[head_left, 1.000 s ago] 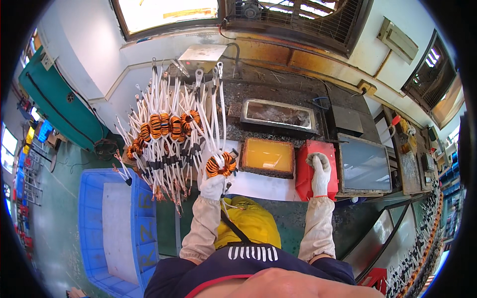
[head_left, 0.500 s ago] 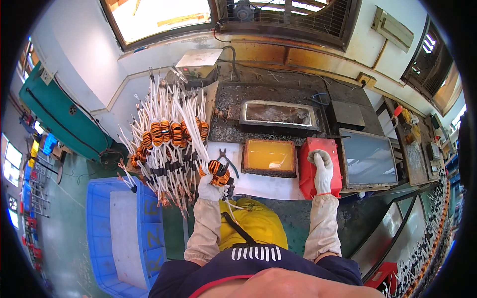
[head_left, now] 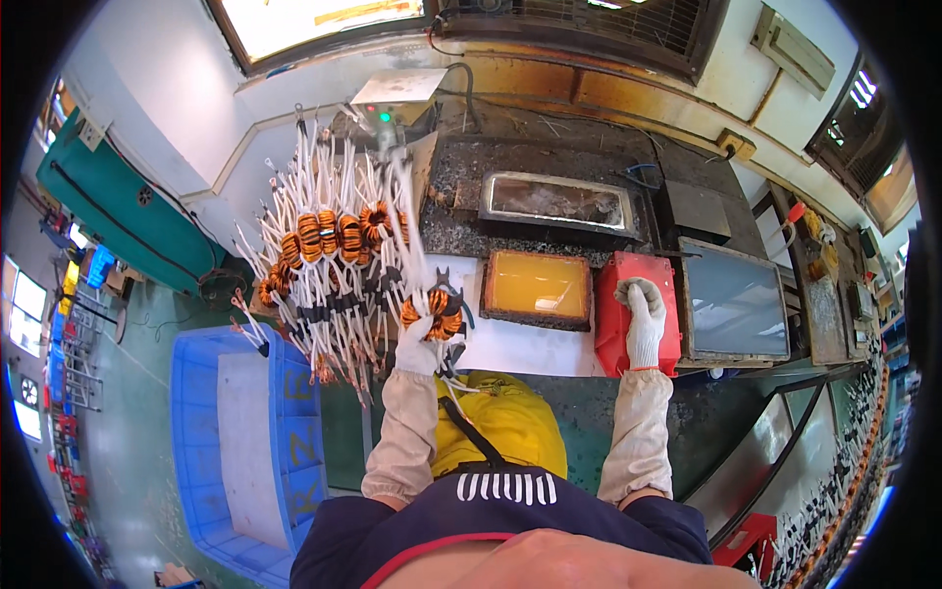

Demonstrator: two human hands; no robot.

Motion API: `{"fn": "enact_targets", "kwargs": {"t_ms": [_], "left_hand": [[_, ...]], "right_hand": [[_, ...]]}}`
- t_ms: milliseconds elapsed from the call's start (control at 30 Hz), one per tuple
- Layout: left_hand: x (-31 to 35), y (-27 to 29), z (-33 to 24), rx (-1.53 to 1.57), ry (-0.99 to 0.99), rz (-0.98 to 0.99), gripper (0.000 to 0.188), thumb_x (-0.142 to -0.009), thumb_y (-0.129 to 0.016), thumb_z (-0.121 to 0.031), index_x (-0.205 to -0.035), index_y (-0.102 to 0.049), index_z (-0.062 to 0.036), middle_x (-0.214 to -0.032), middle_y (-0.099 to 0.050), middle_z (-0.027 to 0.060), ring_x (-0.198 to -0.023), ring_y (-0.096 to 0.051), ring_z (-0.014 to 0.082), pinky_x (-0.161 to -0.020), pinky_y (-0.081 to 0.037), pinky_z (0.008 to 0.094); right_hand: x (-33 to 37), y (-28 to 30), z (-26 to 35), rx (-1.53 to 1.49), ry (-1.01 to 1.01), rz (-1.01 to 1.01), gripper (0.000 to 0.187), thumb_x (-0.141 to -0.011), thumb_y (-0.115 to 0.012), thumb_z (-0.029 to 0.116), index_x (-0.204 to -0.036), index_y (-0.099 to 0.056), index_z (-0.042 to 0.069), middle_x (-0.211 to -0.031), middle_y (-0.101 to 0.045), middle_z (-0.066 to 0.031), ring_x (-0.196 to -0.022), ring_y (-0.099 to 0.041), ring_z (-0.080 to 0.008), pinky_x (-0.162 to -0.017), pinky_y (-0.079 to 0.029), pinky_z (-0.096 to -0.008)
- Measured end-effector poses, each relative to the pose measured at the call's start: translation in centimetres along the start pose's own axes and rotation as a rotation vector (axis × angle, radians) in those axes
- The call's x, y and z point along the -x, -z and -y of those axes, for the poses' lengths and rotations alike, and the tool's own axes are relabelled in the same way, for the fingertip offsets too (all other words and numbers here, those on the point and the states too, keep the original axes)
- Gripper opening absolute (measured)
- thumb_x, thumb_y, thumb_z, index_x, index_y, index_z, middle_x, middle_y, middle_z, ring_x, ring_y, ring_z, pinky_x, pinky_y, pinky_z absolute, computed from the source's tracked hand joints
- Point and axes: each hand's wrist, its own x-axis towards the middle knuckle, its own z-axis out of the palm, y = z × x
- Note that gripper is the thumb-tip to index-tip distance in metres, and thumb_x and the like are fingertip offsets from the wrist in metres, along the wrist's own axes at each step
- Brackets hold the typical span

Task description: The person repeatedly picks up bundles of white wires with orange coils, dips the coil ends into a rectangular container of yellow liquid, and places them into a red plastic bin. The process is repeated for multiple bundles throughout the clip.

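Note:
My gloved left hand (head_left: 414,353) grips a toroidal coil (head_left: 432,314) wound in orange and black, its long white leads rising blurred above it. To its left lies a big heap of similar coils (head_left: 319,236) with white leads and black sleeves. Blue-handled pliers (head_left: 468,312) lie partly hidden behind the held coil. My gloved right hand (head_left: 644,319) is over a red box (head_left: 614,329), fingers curled closed; whatever they may hold is hidden. Between the hands sits a tray of amber liquid or wax (head_left: 538,285).
Behind the amber tray stands a metal-rimmed trough (head_left: 554,220). A tray with a grey surface (head_left: 736,304) sits right of the red box. On the floor at left is a blue crate (head_left: 186,422). A control box (head_left: 397,88) with lit lamps stands at the back.
The view has shifted, so the bench sits slightly higher. The coil in my left hand has turned and its leads have swung. My right hand stays closed over the red box.

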Motion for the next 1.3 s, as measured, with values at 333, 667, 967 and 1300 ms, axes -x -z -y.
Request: {"fn": "enact_targets", "kwargs": {"t_ms": [333, 667, 967, 1300], "left_hand": [[-1.4, -2.2, 0.8, -0.301, -0.126, -0.072, 0.048, -0.086, -0.058, -0.001, -0.132, -0.048, 0.0051, -0.121, -0.061, 0.0168, -0.110, -0.062, 0.0263, -0.095, -0.051, 0.0375], [-1.9, -7.8, -2.3, -0.568, -0.212, -0.332, 0.037, -0.083, -0.074, -0.012, -0.113, -0.055, -0.0003, -0.090, -0.064, 0.0045, -0.068, -0.058, 0.0094, -0.060, -0.047, 0.0231], [-2.2, -12.4, -10.8, -0.541, -0.297, -0.241, 0.034, -0.082, -0.072, -0.008, -0.111, -0.057, -0.0021, -0.091, -0.064, 0.0050, -0.064, -0.057, 0.0081, -0.052, -0.045, 0.0211], [-3.7, -4.4, -12.7, -1.079, -0.427, -0.547, 0.051, -0.076, -0.080, -0.027, -0.113, -0.059, -0.0014, -0.096, -0.065, 0.0052, -0.081, -0.061, 0.0128, -0.071, -0.050, 0.0282]], "right_hand": [[-0.1, 0.2, -0.4, -0.013, -0.018, -0.021, 0.015, -0.095, -0.057, 0.009, -0.106, -0.062, 0.000, -0.100, -0.067, -0.0110, -0.087, -0.066, -0.0189, -0.084, -0.054, -0.0328], [-0.1, 0.2, -0.1, -0.003, -0.023, -0.025, 0.016, -0.095, -0.057, 0.009, -0.107, -0.061, 0.000, -0.100, -0.067, -0.0108, -0.087, -0.065, -0.0179, -0.083, -0.054, -0.0324], [-0.1, 0.5, -0.7, -0.022, -0.023, -0.010, 0.016, -0.095, -0.057, 0.009, -0.107, -0.061, 0.000, -0.100, -0.067, -0.0110, -0.087, -0.065, -0.0181, -0.084, -0.054, -0.0320], [-0.1, 0.6, -0.8, -0.011, -0.024, -0.006, 0.016, -0.095, -0.058, 0.012, -0.106, -0.062, 0.001, -0.099, -0.068, -0.0091, -0.087, -0.065, -0.0164, -0.083, -0.053, -0.0323]]}}
